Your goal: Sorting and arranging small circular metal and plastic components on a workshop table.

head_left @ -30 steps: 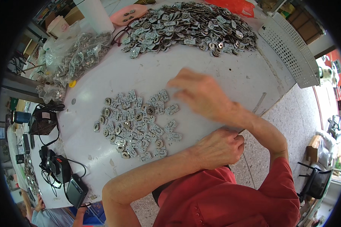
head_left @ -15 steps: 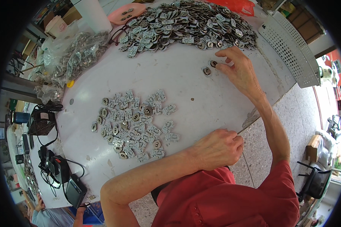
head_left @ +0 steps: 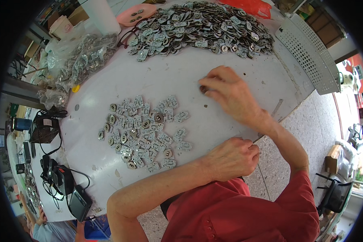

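My right hand (head_left: 232, 94) hovers low over the middle of the white table (head_left: 230, 56), its fingertips pinched on a small dark metal part (head_left: 203, 88). It lies between a big heap of small metal parts (head_left: 197, 28) at the far side and a flat spread of similar silver parts (head_left: 143, 131) to the left. My left hand (head_left: 232, 158) rests at the near table edge with its fingers curled under; nothing shows in it. Its forearm crosses in front of my red shirt.
A white perforated tray (head_left: 306, 52) lies at the table's right edge. Clear bags of metal parts (head_left: 82, 62) and a pink dish (head_left: 136, 14) sit far left. Black devices and cables (head_left: 48, 129) crowd the left side. Another person's hand (head_left: 40, 218) shows at lower left.
My right hand reached out to the far heap, then drew back toward the middle with a small part in its fingertips. The left hand stayed at the table edge.
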Demonstrator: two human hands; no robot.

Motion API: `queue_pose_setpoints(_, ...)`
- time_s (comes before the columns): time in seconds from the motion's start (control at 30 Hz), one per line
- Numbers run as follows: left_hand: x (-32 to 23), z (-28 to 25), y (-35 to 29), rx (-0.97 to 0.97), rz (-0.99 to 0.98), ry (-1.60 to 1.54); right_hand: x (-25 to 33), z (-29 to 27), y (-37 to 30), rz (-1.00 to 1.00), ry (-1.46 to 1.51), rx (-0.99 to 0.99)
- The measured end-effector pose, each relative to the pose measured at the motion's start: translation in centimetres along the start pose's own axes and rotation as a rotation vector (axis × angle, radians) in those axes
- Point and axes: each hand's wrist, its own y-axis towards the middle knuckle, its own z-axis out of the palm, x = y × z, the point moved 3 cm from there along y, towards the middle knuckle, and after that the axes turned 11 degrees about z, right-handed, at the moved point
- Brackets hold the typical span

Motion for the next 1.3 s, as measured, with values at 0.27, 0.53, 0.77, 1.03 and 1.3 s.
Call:
queue_pose_setpoints(0.27, 0.0, 0.0, 0.2, -0.159, 0.014, 0.091, 4.6, 2.4, -0.4, -0.201, 0.12, 0.147)
queue_pose_setpoints(0.53, 0.1, 0.0, 0.1, -0.005, 0.007, -0.01, -5.6, -2.7, 4.9, 0.058, -0.11, -0.179)
queue_pose_setpoints(0.77, 0.1, -0.1, -0.2, 0.031, 0.008, -0.003, -6.0, -2.4, 2.9, 0.154, -0.073, -0.069)
queue_pose_setpoints(1.03, 0.1, 0.0, 0.0, -0.021, 0.018, -0.01, -6.3, -3.4, 2.7, 0.22, -0.118, -0.006)
queue_pose_setpoints(1.3, 0.1, -0.2, 0.0, 0.012, 0.027, -0.005, -5.5, -4.2, 2.1, 0.258, -0.024, 0.019)
